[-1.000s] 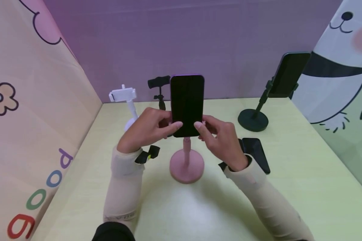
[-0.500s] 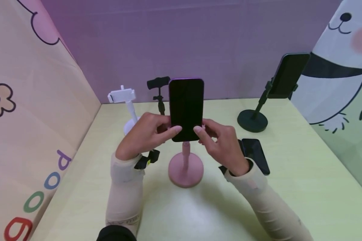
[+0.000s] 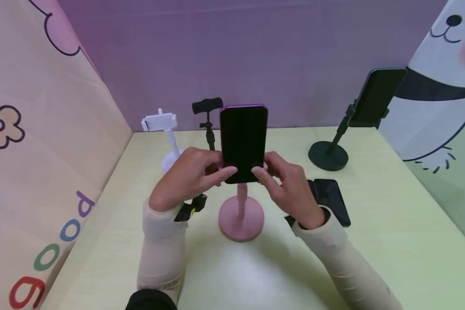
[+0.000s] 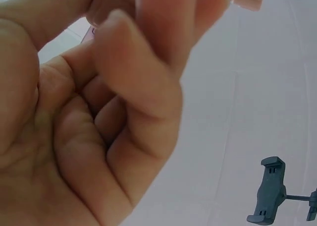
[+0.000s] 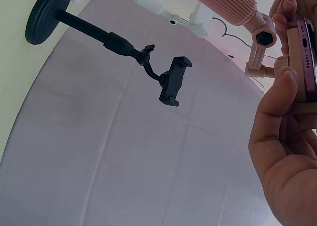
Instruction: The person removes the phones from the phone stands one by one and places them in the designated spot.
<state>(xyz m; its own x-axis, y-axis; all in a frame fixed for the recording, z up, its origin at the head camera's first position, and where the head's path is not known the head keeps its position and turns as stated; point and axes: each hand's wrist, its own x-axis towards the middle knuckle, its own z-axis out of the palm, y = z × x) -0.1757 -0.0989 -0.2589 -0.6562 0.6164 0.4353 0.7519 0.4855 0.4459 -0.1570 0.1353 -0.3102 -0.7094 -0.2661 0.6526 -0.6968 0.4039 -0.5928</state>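
Note:
A phone [image 3: 244,142] with a dark screen and purple edge stands upright in the clamp of a pink phone stand [image 3: 241,219]. My left hand [image 3: 195,176] grips its lower left corner, thumb on the screen and fingers behind. At the lower right corner, my right hand [image 3: 290,185] holds it the same way. Seen from the right wrist, the phone's purple edge [image 5: 306,57] sits against the pink clamp [image 5: 295,62], with fingers around both. Curled fingers of the left hand [image 4: 133,87] fill the left wrist view and hide most of the phone there.
Behind my left hand stand a white phone holder [image 3: 159,122] and a black one [image 3: 207,106]. At the back right, a black stand [image 3: 328,156] carries another phone [image 3: 377,98]. A dark phone [image 3: 332,200] lies on the table [image 3: 403,241] beside my right wrist.
The phone's top edge has come slightly lower and nearer to me, tilting a little against the stand. Both hands keep their grip and moved with it. The whole head view also shifts slightly.

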